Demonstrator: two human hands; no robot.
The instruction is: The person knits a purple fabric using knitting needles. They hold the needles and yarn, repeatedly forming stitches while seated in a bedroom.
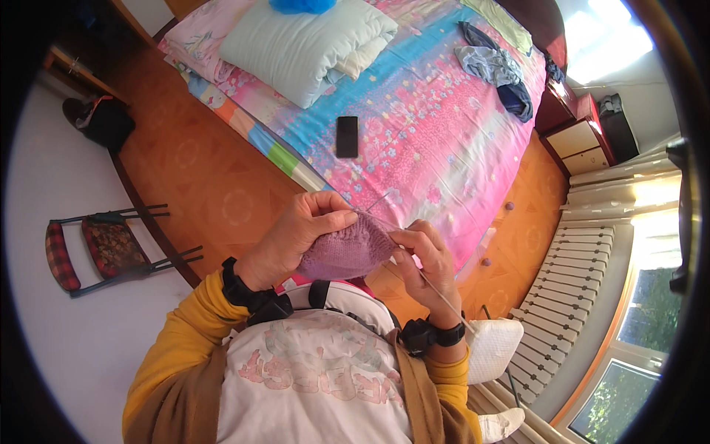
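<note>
A piece of purple knitting (344,250) hangs between my two hands, in front of my chest. My left hand (314,226) is closed on its upper left edge, thumb and fingers pinching near the stitches. On the other side my right hand (425,255) grips a thin knitting needle (441,294) at the knitting's right edge. That needle slants down to the right past my wrist. Another slim needle tip (379,201) pokes up beyond the knitting. Fingers cover part of the top row of stitches.
A bed with a floral sheet (414,133) fills the space ahead, bearing a black phone (347,137), a pale folded quilt (303,48) and crumpled clothes (492,66). A folding chair (115,248) is at left. Small purple balls (486,262) lie on the floor near a white radiator (566,303).
</note>
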